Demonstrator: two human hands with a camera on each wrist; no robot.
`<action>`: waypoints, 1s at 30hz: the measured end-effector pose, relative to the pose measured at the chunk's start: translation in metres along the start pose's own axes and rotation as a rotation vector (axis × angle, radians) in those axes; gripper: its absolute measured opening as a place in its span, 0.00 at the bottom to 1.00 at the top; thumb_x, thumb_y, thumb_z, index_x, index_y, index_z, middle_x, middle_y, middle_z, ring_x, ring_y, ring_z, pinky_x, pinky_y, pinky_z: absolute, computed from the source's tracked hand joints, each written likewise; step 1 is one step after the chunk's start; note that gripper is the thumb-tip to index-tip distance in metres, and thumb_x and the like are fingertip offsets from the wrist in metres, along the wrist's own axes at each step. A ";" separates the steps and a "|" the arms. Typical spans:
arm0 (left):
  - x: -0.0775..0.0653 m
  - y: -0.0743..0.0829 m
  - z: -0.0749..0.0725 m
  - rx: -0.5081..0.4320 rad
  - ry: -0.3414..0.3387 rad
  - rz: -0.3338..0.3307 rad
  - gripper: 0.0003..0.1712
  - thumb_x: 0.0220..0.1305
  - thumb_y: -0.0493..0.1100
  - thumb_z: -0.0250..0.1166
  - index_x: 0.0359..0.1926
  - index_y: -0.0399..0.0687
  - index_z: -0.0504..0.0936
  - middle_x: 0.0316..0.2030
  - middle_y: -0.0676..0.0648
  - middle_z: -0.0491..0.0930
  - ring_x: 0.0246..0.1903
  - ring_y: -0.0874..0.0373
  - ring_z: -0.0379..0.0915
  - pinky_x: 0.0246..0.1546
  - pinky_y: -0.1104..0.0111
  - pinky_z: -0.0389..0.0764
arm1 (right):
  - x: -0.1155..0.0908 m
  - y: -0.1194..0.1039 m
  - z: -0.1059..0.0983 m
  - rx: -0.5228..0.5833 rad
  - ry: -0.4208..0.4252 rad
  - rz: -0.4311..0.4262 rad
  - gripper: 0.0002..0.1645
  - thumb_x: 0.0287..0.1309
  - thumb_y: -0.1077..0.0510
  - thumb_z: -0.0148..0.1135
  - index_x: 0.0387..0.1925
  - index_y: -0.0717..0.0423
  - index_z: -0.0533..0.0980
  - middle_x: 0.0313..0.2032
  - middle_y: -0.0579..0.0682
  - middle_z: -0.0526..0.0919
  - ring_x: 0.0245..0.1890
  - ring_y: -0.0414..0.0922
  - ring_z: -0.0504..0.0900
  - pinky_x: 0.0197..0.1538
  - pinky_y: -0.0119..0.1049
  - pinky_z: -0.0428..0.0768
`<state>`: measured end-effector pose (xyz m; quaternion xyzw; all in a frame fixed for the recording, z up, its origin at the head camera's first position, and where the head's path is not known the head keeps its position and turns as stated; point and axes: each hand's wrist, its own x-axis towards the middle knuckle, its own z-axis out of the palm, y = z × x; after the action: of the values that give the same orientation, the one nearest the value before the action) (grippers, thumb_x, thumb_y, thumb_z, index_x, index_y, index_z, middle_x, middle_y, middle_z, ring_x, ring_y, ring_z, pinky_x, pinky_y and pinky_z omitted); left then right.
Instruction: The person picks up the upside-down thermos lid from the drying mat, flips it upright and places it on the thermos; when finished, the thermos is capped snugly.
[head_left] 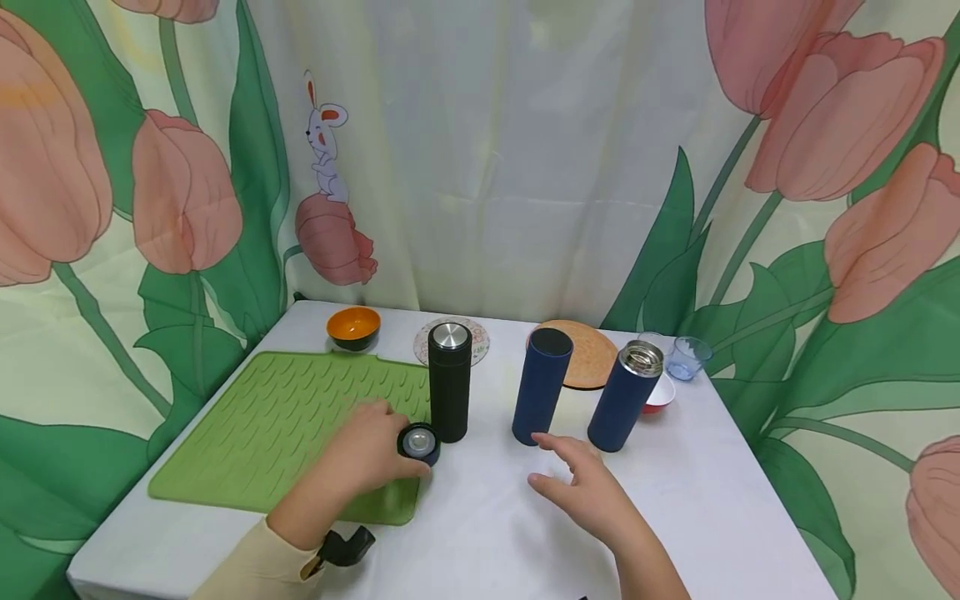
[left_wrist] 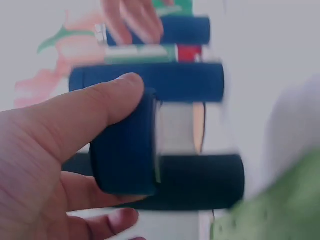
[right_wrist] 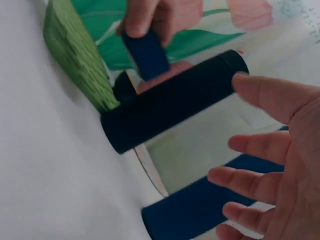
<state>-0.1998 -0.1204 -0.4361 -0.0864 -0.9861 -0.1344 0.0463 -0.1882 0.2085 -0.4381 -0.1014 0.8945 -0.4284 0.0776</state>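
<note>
My left hand (head_left: 369, 446) grips a dark blue flask lid (left_wrist: 125, 145) between thumb and fingers, its inner side facing up, over the right edge of a green drying mat (head_left: 300, 417). Just beyond it stands a black vacuum flask (head_left: 450, 392) with a silver-topped lid. My right hand (head_left: 585, 487) hovers with fingers spread and holds nothing, in front of two blue flasks. The nearer-to-middle blue flask (head_left: 542, 387) has its dark top on. The other blue flask (head_left: 624, 400) is lidless and shows a steel mouth (head_left: 642, 357).
An orange bowl (head_left: 353, 327) sits behind the mat. At the back lie a patterned round mat (head_left: 480, 337) and a round wooden board (head_left: 592, 354). A red-and-white bowl (head_left: 660, 396) and a glass cup (head_left: 687, 358) stand behind the lidless flask. Tulip-print curtains enclose the white table.
</note>
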 end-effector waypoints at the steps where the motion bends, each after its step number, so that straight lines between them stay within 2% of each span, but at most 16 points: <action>1: -0.004 0.008 0.000 -0.017 0.005 0.028 0.44 0.43 0.69 0.84 0.53 0.43 0.89 0.48 0.43 0.80 0.49 0.45 0.75 0.52 0.51 0.81 | 0.000 -0.001 0.004 -0.001 -0.007 -0.010 0.35 0.62 0.44 0.76 0.70 0.34 0.77 0.69 0.46 0.80 0.76 0.54 0.67 0.69 0.66 0.75; 5: -0.017 0.034 0.002 -0.083 0.036 0.133 0.44 0.43 0.67 0.86 0.56 0.47 0.88 0.49 0.49 0.80 0.51 0.49 0.75 0.53 0.52 0.82 | 0.001 -0.006 0.018 -0.005 -0.052 -0.099 0.43 0.55 0.38 0.80 0.71 0.29 0.75 0.73 0.45 0.75 0.78 0.55 0.65 0.71 0.69 0.72; 9: -0.020 0.051 0.004 -0.135 0.092 0.247 0.42 0.43 0.68 0.85 0.56 0.51 0.87 0.51 0.54 0.78 0.53 0.55 0.73 0.53 0.57 0.83 | 0.000 -0.009 0.027 -0.014 -0.053 -0.226 0.50 0.48 0.39 0.85 0.73 0.32 0.74 0.75 0.47 0.72 0.80 0.56 0.61 0.73 0.69 0.69; 12: -0.019 0.060 0.006 -0.166 0.134 0.316 0.41 0.44 0.67 0.86 0.56 0.53 0.87 0.54 0.55 0.78 0.55 0.56 0.72 0.55 0.58 0.83 | 0.001 -0.010 0.028 -0.022 -0.030 -0.281 0.50 0.46 0.42 0.87 0.71 0.37 0.76 0.72 0.44 0.74 0.80 0.55 0.61 0.73 0.69 0.68; 14: -0.020 0.063 0.007 -0.191 0.135 0.333 0.40 0.43 0.66 0.86 0.55 0.55 0.87 0.55 0.56 0.77 0.56 0.57 0.71 0.55 0.58 0.83 | 0.001 -0.010 0.028 -0.028 -0.022 -0.291 0.46 0.45 0.42 0.87 0.68 0.38 0.79 0.70 0.41 0.77 0.79 0.54 0.62 0.73 0.69 0.69; 17: -0.021 0.063 0.012 -0.232 0.124 0.337 0.39 0.42 0.65 0.87 0.54 0.56 0.87 0.56 0.56 0.76 0.58 0.57 0.70 0.56 0.57 0.83 | 0.003 -0.009 0.028 -0.035 -0.022 -0.291 0.42 0.46 0.42 0.87 0.65 0.37 0.82 0.68 0.40 0.79 0.79 0.54 0.63 0.72 0.70 0.70; 21: -0.020 0.062 0.015 -0.254 0.143 0.354 0.39 0.40 0.64 0.88 0.54 0.58 0.87 0.56 0.56 0.75 0.58 0.57 0.69 0.56 0.57 0.83 | 0.003 -0.008 0.029 -0.029 -0.016 -0.314 0.41 0.45 0.45 0.88 0.64 0.30 0.81 0.66 0.37 0.80 0.78 0.53 0.64 0.72 0.69 0.70; 25: -0.019 0.062 0.015 -0.283 0.143 0.352 0.41 0.41 0.64 0.88 0.57 0.58 0.85 0.59 0.54 0.75 0.60 0.54 0.70 0.58 0.55 0.83 | 0.004 -0.008 0.030 -0.053 0.053 -0.354 0.44 0.44 0.50 0.89 0.65 0.27 0.81 0.64 0.33 0.79 0.76 0.49 0.66 0.72 0.66 0.72; 27: -0.016 0.061 0.015 -0.317 0.126 0.312 0.39 0.46 0.66 0.85 0.56 0.56 0.86 0.61 0.52 0.76 0.62 0.51 0.72 0.60 0.52 0.83 | 0.005 -0.009 0.030 -0.109 0.122 -0.397 0.45 0.44 0.52 0.89 0.65 0.27 0.81 0.63 0.34 0.79 0.74 0.49 0.67 0.70 0.64 0.75; 30: -0.010 0.059 0.015 -0.415 0.095 0.230 0.27 0.64 0.68 0.73 0.48 0.52 0.90 0.63 0.49 0.78 0.64 0.47 0.74 0.62 0.47 0.81 | 0.008 -0.011 0.028 -0.240 0.237 -0.549 0.46 0.43 0.56 0.89 0.65 0.28 0.81 0.63 0.40 0.80 0.72 0.50 0.71 0.68 0.60 0.79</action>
<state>-0.1806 -0.0622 -0.4361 -0.1996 -0.9177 -0.3319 0.0888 -0.1887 0.1786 -0.4470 -0.2966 0.8807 -0.3337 -0.1582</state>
